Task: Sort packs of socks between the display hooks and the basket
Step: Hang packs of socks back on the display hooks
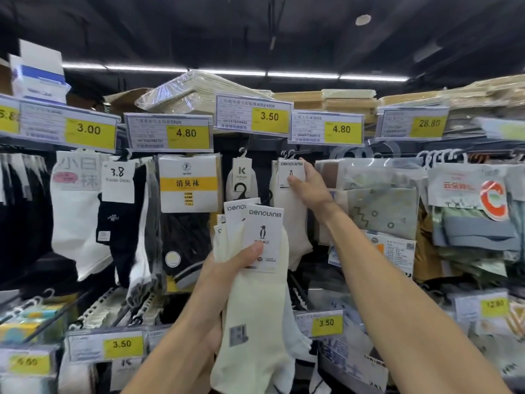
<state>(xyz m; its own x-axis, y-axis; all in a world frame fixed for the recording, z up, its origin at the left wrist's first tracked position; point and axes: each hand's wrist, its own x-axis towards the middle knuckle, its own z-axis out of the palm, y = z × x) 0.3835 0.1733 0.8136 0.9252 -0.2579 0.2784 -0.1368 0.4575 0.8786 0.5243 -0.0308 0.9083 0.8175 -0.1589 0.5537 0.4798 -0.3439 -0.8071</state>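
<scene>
Several soft, likely light sock packs (255, 302) sit at 6 o'clock in our left hand (224, 270), held by their stiff cards (262, 227), as our right hand (308, 190) pinches a hooked pack's card (290, 172) at 12 o'clock.

fan of cream ankle-sock packs (252, 294), each topped by a white card header printed with a penguin. we see it gripped upright in the left hand (227, 268), toes hanging down. we count perhaps three or four headers, as the rear ones are partly hidden. a matching pack (292, 211) hangs up and to the right of the fan at a display hook (288, 153), its header pinched by the right hand (308, 189).
</scene>
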